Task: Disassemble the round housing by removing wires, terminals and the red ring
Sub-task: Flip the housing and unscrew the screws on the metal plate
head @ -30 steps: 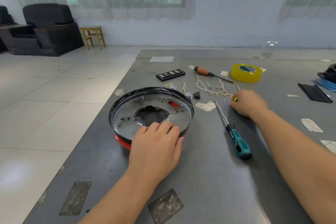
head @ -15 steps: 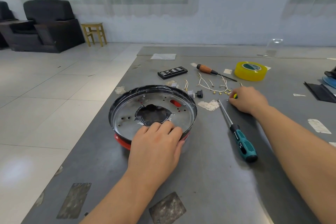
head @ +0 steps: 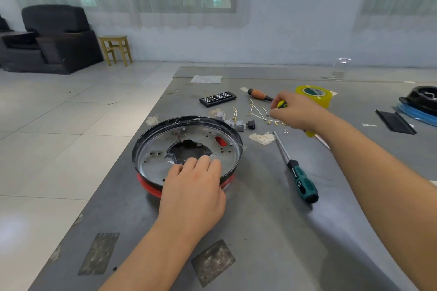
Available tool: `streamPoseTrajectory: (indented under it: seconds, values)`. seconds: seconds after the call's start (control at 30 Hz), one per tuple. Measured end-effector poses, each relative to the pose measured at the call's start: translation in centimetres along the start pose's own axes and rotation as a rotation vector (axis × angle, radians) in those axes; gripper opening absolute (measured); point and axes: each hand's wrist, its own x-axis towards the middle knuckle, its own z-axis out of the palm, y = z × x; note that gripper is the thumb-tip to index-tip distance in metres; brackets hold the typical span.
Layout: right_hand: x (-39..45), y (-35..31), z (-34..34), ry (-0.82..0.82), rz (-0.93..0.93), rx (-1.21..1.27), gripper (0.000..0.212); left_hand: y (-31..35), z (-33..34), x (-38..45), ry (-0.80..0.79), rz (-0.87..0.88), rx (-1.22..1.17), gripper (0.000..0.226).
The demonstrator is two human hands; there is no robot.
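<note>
The round black housing (head: 142, 149) lies open side up on the grey table, its metal plate showing a ragged centre hole. A red ring (head: 149, 184) sticks out under its near edge. My left hand (head: 194, 186) rests over the near rim, fingers curved down onto the plate. My right hand (head: 298, 113) is raised above the loose wires (head: 255, 111) and grips a yellow-handled tool (head: 281, 104). Grey terminal blocks (head: 236, 123) lie just behind the housing.
A green-handled screwdriver (head: 302, 182) lies right of the housing. Farther back are an orange-handled screwdriver (head: 259, 94), a black bit case (head: 217, 98) and a yellow tape roll (head: 316, 94). A black strip (head: 395, 121) lies at the right. The table's left edge drops to tiled floor.
My right hand has lifted off the table with the yellow-handled tool and now hovers above the wires. My left hand has stayed on the housing.
</note>
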Motion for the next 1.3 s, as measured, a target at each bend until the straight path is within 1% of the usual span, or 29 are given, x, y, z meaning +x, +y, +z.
streamPoseTrajectory:
  seconds: [0.03,0.1,0.13,0.2,0.3,0.37,0.47,0.6,0.67,0.73,0.87,0.93,1.0,1.07,1.1,1.23,1.3]
  values:
    - [-0.5,-1.0,-0.3,-0.034,-0.006,0.081,0.009,0.3,0.1,-0.1,-0.001,-0.025,0.021,0.025]
    - [-1.6,-2.8,-0.5,-0.089,-0.017,0.242,0.019,0.9,0.1,-0.2,-0.047,-0.047,0.081,0.042]
    - [-2.0,-3.5,-0.5,-0.098,-0.031,0.294,0.022,1.1,0.0,-0.2,-0.063,-0.044,0.103,0.043]
    - [-2.8,-5.0,-0.3,-0.081,-0.079,0.318,0.027,1.2,-0.1,-0.2,-0.075,-0.035,0.109,0.037]
    - [-3.6,-6.4,0.0,-0.027,-0.127,0.374,0.033,0.5,-0.3,-0.3,-0.120,-0.047,0.063,0.036]
    - [-3.8,-6.8,-0.1,0.012,-0.155,0.416,0.033,-0.3,-0.6,-0.2,-0.162,-0.033,0.003,0.036]
    - [-4.3,-7.3,-0.1,0.038,-0.214,0.403,0.030,-1.7,-1.4,0.0,-0.222,0.017,-0.075,0.031]
    - [-4.7,-7.6,0.5,0.079,-0.265,0.407,0.027,-2.7,-2.4,0.0,-0.280,0.037,-0.072,0.017]
    - [-4.8,-7.5,0.9,0.107,-0.264,0.415,0.026,-3.0,-2.7,0.1,-0.309,0.022,-0.087,0.016]
    - [-4.9,-7.2,1.4,0.126,-0.255,0.403,0.024,-3.3,-2.8,0.0,-0.342,0.012,-0.120,0.024]
    - [-4.9,-6.4,2.0,0.129,-0.236,0.397,0.022,-3.8,-2.8,-0.3,-0.384,0.037,-0.122,0.067]
    - [-4.9,-6.1,2.0,0.135,-0.238,0.406,0.021,-3.9,-2.6,-0.3,-0.388,0.034,-0.113,0.071]
    - [-5.0,-6.0,2.0,0.142,-0.242,0.408,0.022,-3.7,-2.5,-0.4,-0.374,0.009,-0.125,0.062]
    - [-5.2,-6.0,2.2,0.150,-0.253,0.413,0.024,-3.3,-2.3,-0.5,-0.319,-0.014,-0.118,0.043]
    - [-5.3,-6.0,2.3,0.156,-0.263,0.414,0.025,-2.9,-2.4,-0.5,-0.283,-0.026,-0.107,0.037]
    - [-6.0,-5.7,2.4,0.188,-0.307,0.390,0.026,-1.5,-2.3,-0.6,-0.173,-0.036,-0.032,0.026]
    - [-6.5,-5.4,2.2,0.163,-0.324,0.329,0.033,-1.5,-2.0,-0.6,-0.145,-0.022,-0.014,0.021]
